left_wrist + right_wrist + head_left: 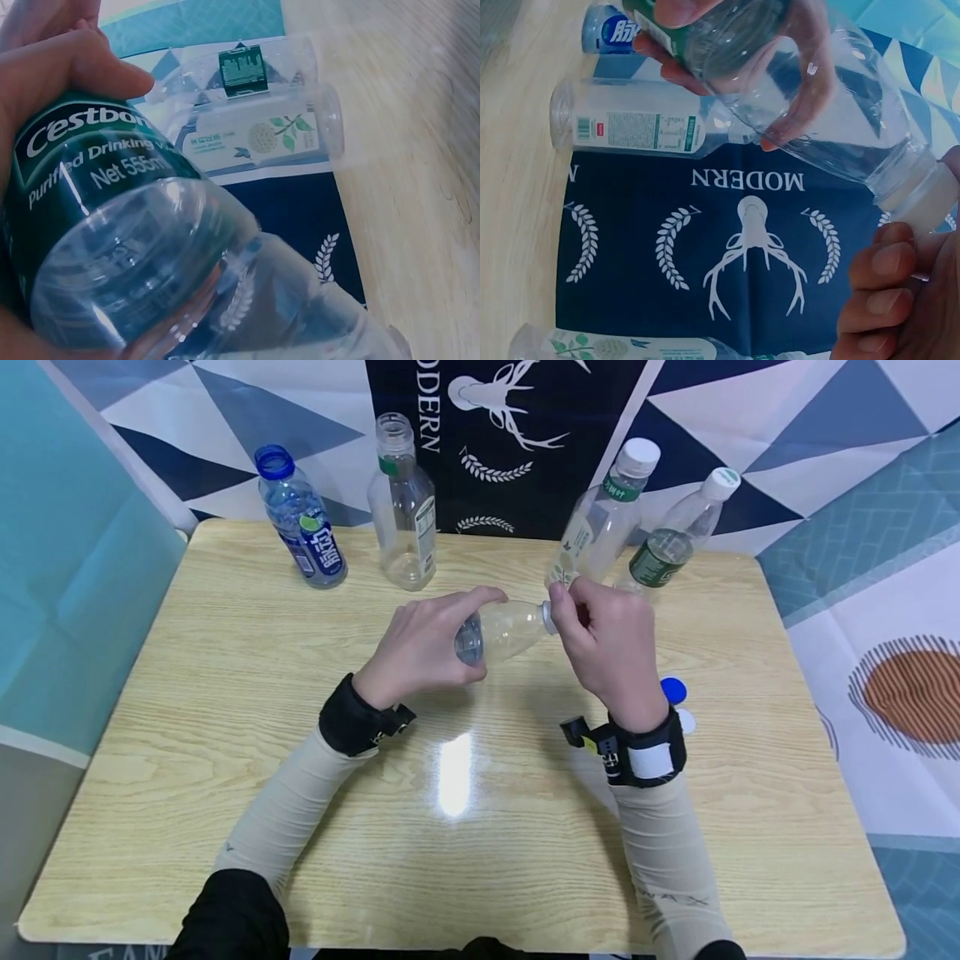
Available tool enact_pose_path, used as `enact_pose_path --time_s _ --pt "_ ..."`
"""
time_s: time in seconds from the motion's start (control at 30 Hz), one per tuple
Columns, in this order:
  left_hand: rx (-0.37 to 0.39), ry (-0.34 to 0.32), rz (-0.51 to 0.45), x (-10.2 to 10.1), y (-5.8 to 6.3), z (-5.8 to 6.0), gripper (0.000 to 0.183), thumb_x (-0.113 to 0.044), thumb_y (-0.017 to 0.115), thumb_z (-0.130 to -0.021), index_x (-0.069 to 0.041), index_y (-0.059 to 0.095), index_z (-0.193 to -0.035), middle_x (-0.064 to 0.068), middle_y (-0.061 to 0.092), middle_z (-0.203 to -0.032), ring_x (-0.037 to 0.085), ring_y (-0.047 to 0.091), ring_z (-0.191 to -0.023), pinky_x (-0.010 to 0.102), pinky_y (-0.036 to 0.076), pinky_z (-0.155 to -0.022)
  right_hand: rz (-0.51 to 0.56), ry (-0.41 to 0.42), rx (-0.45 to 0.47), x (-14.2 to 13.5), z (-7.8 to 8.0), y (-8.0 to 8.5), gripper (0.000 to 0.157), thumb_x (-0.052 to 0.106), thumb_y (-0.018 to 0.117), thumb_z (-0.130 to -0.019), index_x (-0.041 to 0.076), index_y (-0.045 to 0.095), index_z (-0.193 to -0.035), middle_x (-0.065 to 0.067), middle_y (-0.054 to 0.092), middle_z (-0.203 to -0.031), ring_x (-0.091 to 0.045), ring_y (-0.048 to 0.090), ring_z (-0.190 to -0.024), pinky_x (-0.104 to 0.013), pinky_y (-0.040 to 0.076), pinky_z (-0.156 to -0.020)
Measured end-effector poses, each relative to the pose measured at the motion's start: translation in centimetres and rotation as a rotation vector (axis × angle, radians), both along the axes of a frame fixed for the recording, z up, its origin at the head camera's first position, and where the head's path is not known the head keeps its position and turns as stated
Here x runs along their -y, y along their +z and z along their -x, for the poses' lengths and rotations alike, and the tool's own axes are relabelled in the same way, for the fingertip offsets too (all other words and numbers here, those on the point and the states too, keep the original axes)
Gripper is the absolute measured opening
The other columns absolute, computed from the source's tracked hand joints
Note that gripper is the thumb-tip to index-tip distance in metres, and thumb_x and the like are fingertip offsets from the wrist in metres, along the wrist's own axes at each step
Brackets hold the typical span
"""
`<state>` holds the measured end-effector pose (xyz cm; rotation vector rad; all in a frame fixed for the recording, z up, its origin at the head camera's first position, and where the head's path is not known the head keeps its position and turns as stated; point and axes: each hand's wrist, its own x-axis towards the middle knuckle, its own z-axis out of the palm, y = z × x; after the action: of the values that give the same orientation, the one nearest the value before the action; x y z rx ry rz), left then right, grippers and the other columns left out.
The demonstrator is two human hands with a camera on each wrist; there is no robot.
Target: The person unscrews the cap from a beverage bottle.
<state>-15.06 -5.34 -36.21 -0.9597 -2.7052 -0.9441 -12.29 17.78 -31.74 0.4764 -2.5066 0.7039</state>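
My left hand point(427, 647) grips a clear plastic bottle point(513, 628) near its base, holding it tilted on its side above the table. In the left wrist view a green C'estbon label point(90, 150) wraps the bottle under my thumb. The neck points right, toward my right hand point(611, 639). There my thumb and curled fingers pinch the white cap point(922, 196), which sits on the bottle's mouth. My palm hides part of the cap in the right wrist view.
At the back left stand an uncapped blue bottle point(303, 522) and an uncapped clear bottle point(402, 510). Back right are a white-capped clear bottle point(603, 518) and a green-labelled capped one point(675, 539). A blue cap point(673, 690) and a white cap point(686, 721) lie beside my right wrist.
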Motion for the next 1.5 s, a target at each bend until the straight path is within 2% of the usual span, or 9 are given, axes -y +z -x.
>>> enact_pose_path --time_s 0.27,0.6,0.8,1.03,1.2,1.33,1.43,1.5 --pt "-0.012 0.024 0.004 -0.1 0.1 0.1 0.081 -0.03 0.088 -0.067 -0.028 0.056 -0.141 0.001 0.075 -0.121 0.016 0.063 -0.082 0.034 0.051 -0.062 0.085 0.039 0.101 -0.6 -0.2 0.6 0.049 0.043 0.05 -0.104 0.002 0.06 -0.079 -0.008 0.049 -0.06 -0.017 0.041 -0.055 -0.025 0.026 -0.055" --pt "-0.027 0.047 0.027 0.0 0.1 0.0 0.08 -0.03 0.087 -0.069 -0.029 0.055 -0.142 0.002 0.075 -0.117 0.017 0.061 -0.076 0.032 0.048 -0.057 0.194 0.155 0.191 -1.4 -0.2 1.2 0.022 0.022 0.068 -0.096 0.0 0.072 -0.097 -0.008 0.068 -0.076 -0.009 0.051 -0.067 -0.02 0.04 -0.064" --pt "-0.029 0.068 0.024 0.1 -0.1 0.0 0.081 -0.029 0.089 -0.068 -0.029 0.055 -0.142 0.002 0.075 -0.117 0.018 0.062 -0.079 0.036 0.05 -0.06 0.171 0.212 0.173 -1.7 -0.1 1.4 0.022 0.016 0.07 -0.094 0.001 0.073 -0.11 -0.009 0.071 -0.086 -0.01 0.054 -0.074 -0.024 0.041 -0.067" --pt "-0.034 0.09 0.03 0.2 -0.1 0.1 0.081 -0.03 0.086 -0.069 -0.029 0.054 -0.143 0.002 0.076 -0.113 0.018 0.061 -0.075 0.035 0.049 -0.057 0.188 0.271 0.138 -1.9 0.0 1.6 0.027 0.005 0.074 -0.089 0.005 0.075 -0.116 -0.009 0.075 -0.103 -0.008 0.06 -0.082 -0.019 0.044 -0.068" --pt "-0.032 0.101 0.038 0.2 -0.2 0.2 0.081 -0.031 0.086 -0.069 -0.029 0.054 -0.144 0.002 0.075 -0.117 0.018 0.062 -0.076 0.036 0.05 -0.057 0.209 0.317 0.117 -1.8 -0.1 1.6 0.031 -0.003 0.073 -0.086 0.006 0.076 -0.116 -0.009 0.074 -0.111 -0.011 0.063 -0.083 -0.016 0.048 -0.072" --pt "-0.034 0.101 0.049 0.2 -0.1 0.2 0.081 -0.031 0.086 -0.07 -0.029 0.053 -0.144 0.003 0.075 -0.118 0.019 0.063 -0.078 0.037 0.051 -0.059 0.235 0.312 0.107 -1.5 -0.1 1.5 0.025 0.002 0.077 -0.087 0.005 0.077 -0.112 -0.008 0.074 -0.11 -0.011 0.062 -0.086 -0.017 0.048 -0.072" --pt "-0.057 0.1 0.061 0.2 -0.1 0.2 0.08 -0.032 0.086 -0.07 -0.028 0.054 -0.144 0.003 0.075 -0.113 0.019 0.063 -0.076 0.037 0.051 -0.057 0.256 0.279 0.085 -1.1 0.0 1.4 0.017 0.009 0.076 -0.091 0.004 0.078 -0.108 -0.009 0.075 -0.106 -0.007 0.061 -0.085 -0.017 0.047 -0.07" --pt "-0.075 0.102 0.068 0.1 -0.1 0.2 0.08 -0.032 0.086 -0.07 -0.027 0.054 -0.143 0.003 0.075 -0.11 0.018 0.061 -0.073 0.035 0.05 -0.055 0.274 0.246 0.087 -0.9 0.0 1.3 0.017 0.011 0.074 -0.094 0.003 0.077 -0.109 -0.009 0.075 -0.104 -0.004 0.063 -0.083 -0.016 0.047 -0.07"
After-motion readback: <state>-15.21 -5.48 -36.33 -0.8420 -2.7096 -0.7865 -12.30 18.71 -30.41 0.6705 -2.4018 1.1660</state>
